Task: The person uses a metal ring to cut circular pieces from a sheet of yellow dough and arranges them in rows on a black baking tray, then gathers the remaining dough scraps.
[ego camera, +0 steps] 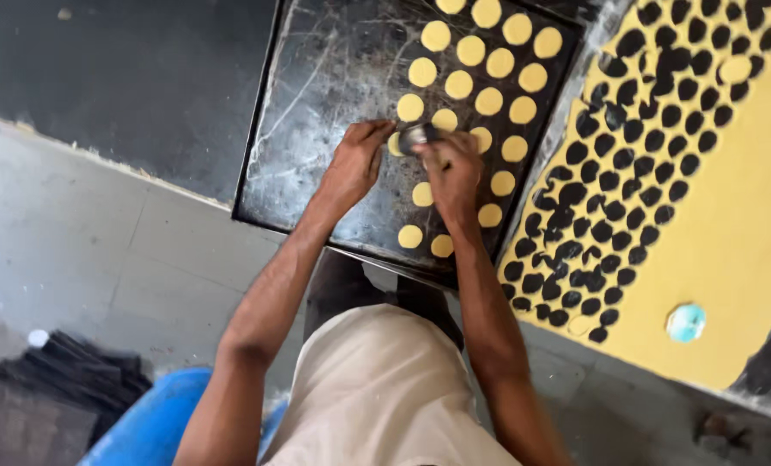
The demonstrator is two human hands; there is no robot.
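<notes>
Hands meet at frame centre over a dark baking tray (pixel 316 129): the right hand (pixel 453 177) is closed around a small metal cutter (pixel 417 135), and the left hand (pixel 355 164), fingers loosely curled, touches a pale yellow dough round (pixel 395 144) beside it. More rounds (pixel 489 69) line the tray toward the upper right.

The baking tray (pixel 334 103) is dark metal, scratched and dusted with pale streaks. The dough discs (pixel 459 85) on it look smooth and matt yellow, like the rolled dough sheet (pixel 731 224) beside it. The small cutter (pixel 417 135) seems shiny metal, though blurred.
</notes>
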